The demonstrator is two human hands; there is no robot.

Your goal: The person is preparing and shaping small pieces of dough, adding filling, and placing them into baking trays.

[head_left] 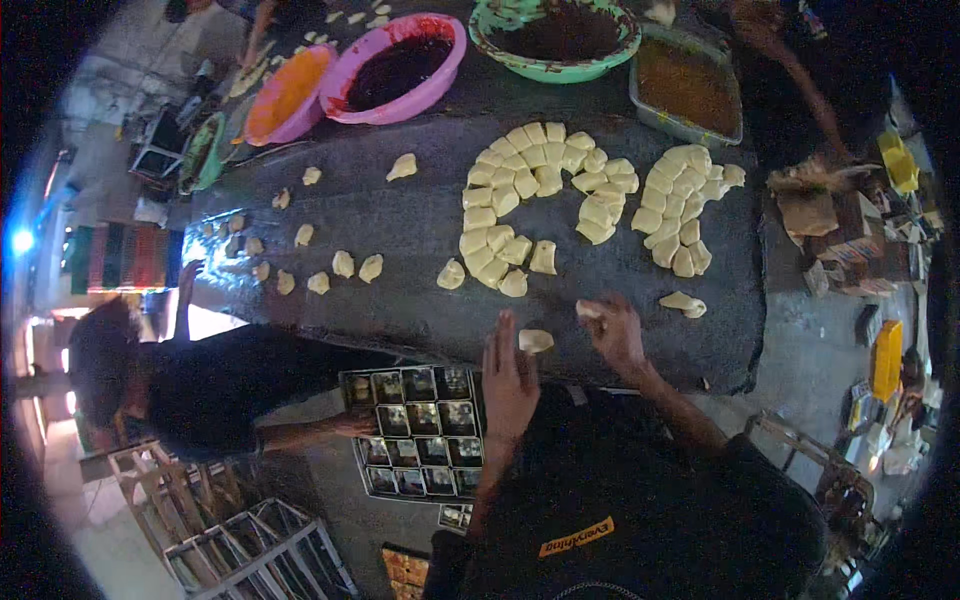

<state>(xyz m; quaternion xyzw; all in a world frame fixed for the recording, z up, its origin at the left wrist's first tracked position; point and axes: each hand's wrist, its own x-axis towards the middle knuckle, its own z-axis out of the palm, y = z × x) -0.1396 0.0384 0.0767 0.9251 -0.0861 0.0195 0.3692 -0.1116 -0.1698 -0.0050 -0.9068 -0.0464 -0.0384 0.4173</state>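
Observation:
At the table's near edge my left hand (509, 385) is held with its fingers stretched out, gripping nothing. A flattened piece of dough (536, 341) lies just to its right, on the dark tabletop (400, 225). My right hand (622, 338) is closed, pinching a small pale lump of dough (589, 309) between thumb and fingers. Beyond my hands, cut dough pieces (480, 218) sit packed together in a curved band. A second cluster of dough pieces (672, 200) stands to its right, and a single dough piece (683, 303) lies apart below that cluster.
Along the far side stand a pink basin of dark red filling (455, 75), a pink-rimmed basin with orange filling (255, 130), a green basin (560, 73) and a metal tray (690, 127). Scattered dough lumps (343, 264) lie left. Another person's hand (355, 424) touches a compartmented metal mould (413, 407).

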